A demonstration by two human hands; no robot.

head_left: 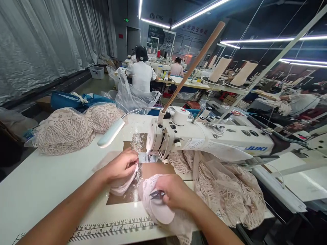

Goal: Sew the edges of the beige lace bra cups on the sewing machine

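A pale pink lace bra lies across the brown patch of the sewing table, its rounded cups spread to both sides. My left hand pinches the edge of its left cup, just left of the needle area of the white sewing machine. Closed around small thread snips, my right hand rests on the right cup, the blades pointing left. My right fingertips are partly hidden behind the hand. Sheer fabric hangs from the bra over the table's front edge.
Stacked lace cups sit on the left. Beige lace fabric is heaped right of the machine. A lamp hangs low over the table, and a printed ruler runs along the front. Co-workers sit farther back.
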